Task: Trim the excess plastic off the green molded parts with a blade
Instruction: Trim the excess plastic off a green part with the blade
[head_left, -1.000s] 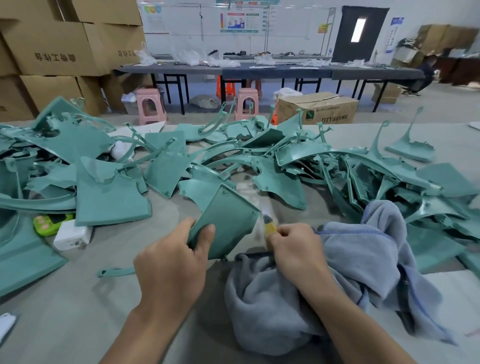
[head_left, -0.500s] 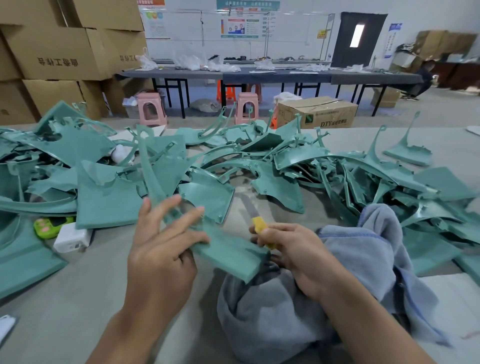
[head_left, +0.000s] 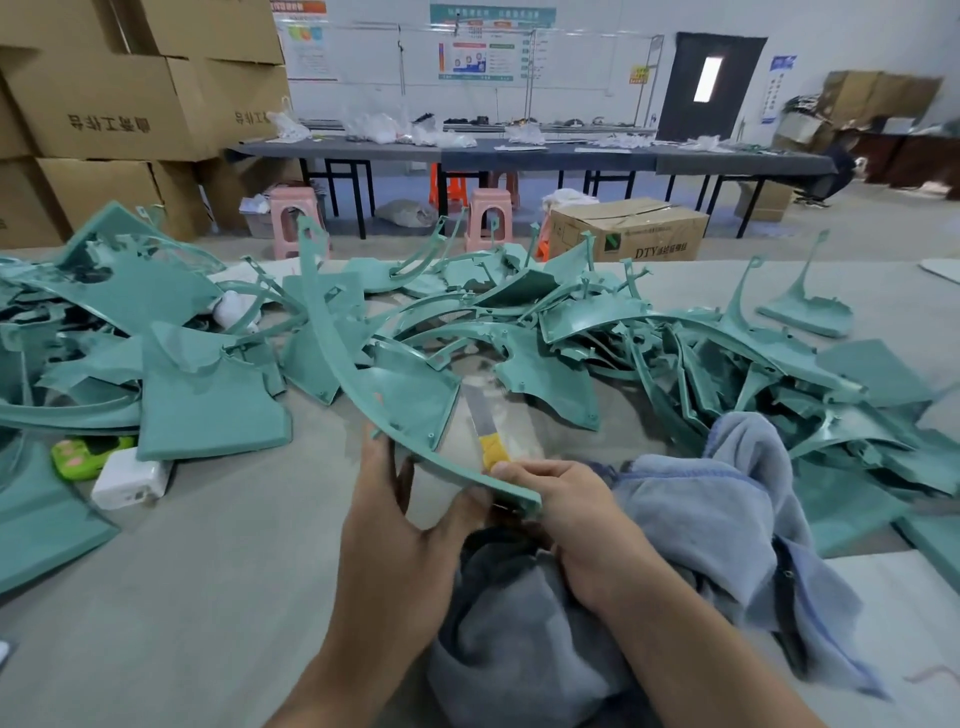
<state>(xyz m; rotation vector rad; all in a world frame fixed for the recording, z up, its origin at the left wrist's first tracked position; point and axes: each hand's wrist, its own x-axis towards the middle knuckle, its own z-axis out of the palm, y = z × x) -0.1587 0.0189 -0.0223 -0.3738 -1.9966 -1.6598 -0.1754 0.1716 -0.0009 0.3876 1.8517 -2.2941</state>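
Observation:
I hold one green molded part (head_left: 332, 338), a long curved strip that rises up and away to the left. My left hand (head_left: 400, 525) grips its lower edge, fingers pressed to the underside. My right hand (head_left: 566, 519) is shut on a blade (head_left: 480, 415) with a yellow wrapped handle; the steel points away from me behind the part's near end. The same hand's thumb rests on the part's tip. A large heap of green molded parts (head_left: 571, 332) covers the table beyond.
A blue-grey cloth (head_left: 717, 525) lies bunched under my right forearm. A white charger block (head_left: 130, 478) and a green toy-like item (head_left: 85, 457) sit at left. Cardboard boxes (head_left: 119, 104) stack at the back left. Pink stools (head_left: 298, 218) and a long dark table (head_left: 519, 156) stand beyond.
The held part turned from its flat panel facing me to edge-on, its long curved arm now standing up. The left hand went from spread fingers to gripping it. The blade swung out from under.

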